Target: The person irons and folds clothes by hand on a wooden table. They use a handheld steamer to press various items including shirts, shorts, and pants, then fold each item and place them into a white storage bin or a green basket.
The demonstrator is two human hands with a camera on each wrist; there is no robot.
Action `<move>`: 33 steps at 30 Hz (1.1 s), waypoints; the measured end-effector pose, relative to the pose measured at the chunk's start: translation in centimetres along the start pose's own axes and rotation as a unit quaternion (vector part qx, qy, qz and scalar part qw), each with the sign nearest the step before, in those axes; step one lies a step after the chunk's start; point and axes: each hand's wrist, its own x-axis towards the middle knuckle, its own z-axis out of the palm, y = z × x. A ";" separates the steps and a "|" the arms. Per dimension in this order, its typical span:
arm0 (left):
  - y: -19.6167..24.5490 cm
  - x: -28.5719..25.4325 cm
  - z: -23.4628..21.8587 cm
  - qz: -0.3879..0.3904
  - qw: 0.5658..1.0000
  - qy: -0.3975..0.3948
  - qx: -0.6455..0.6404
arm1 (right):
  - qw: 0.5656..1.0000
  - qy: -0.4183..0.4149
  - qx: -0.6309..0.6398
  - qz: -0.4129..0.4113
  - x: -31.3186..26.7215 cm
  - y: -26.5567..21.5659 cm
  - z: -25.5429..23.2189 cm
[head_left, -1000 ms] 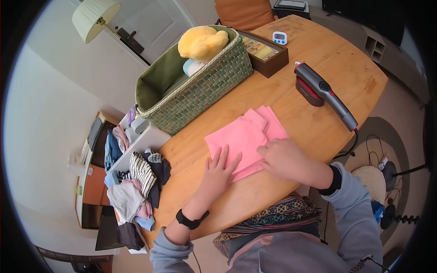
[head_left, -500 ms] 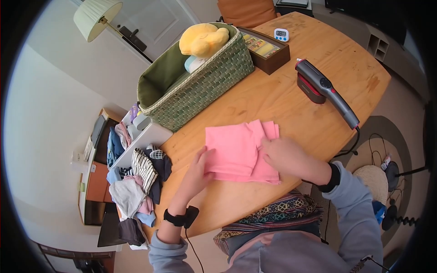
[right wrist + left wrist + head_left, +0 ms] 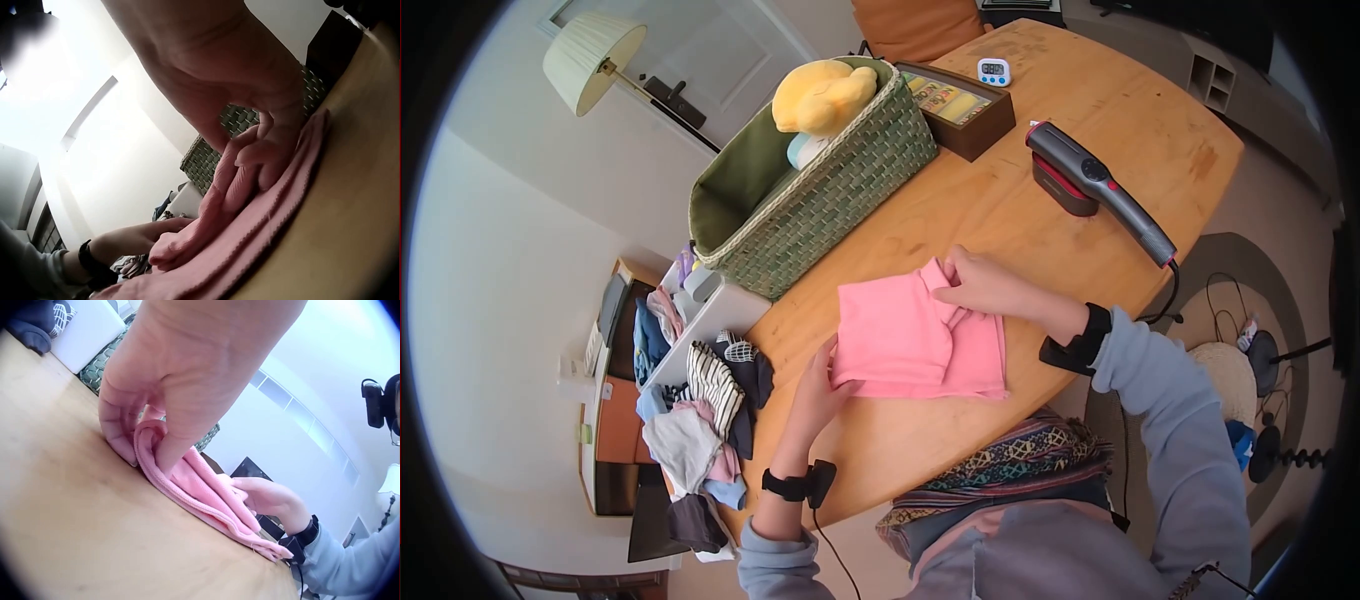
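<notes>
A pink garment point(image 3: 890, 335) lies folded in layers on the wooden table. At its left edge the left hand point(image 3: 815, 395) grips the cloth; in the left wrist view the thumb of that hand point(image 3: 181, 381) is tucked into the fold with the fingers curled outside. The right hand point(image 3: 985, 285) pinches the upper right part of the top layer. Seen from the right wrist, the fingers of the right hand point(image 3: 262, 94) bunch the pink cloth point(image 3: 250, 228) between them, above the flat lower layers.
Behind the garment stands a green woven basket point(image 3: 830, 205) holding a yellow plush toy point(image 3: 825, 98). A brown box point(image 3: 960, 115), a white timer point(image 3: 993, 72) and a handheld steamer point(image 3: 1100, 185) are farther back and right. Clothes point(image 3: 685, 440) lie piled at the left edge.
The left hand has gone from lying spread on the cloth to gripping its left edge. The right hand has moved up along the garment, which is turned slightly and lies more squarely.
</notes>
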 end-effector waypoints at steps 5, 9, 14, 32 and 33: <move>0.6 -0.8 0.1 0.032 0.993 0.008 -0.117 | 0.983 0.025 0.176 0.045 -0.5 -2.1 1.5; 0.3 -1.9 0.0 0.006 0.993 -0.004 -0.116 | 0.959 -0.003 0.284 0.017 -2.5 -4.1 0.6; 2.4 -3.4 -0.5 0.111 0.980 -0.049 0.155 | 0.978 -0.012 0.196 0.064 -4.9 -2.1 -0.9; 1.4 1.3 0.1 -0.098 0.961 -0.028 -0.257 | 0.990 0.080 -0.026 -0.110 -3.4 5.2 2.1; 1.1 1.1 0.5 -0.107 0.948 -0.024 -0.299 | 0.990 0.061 -0.025 -0.126 -3.3 5.1 2.4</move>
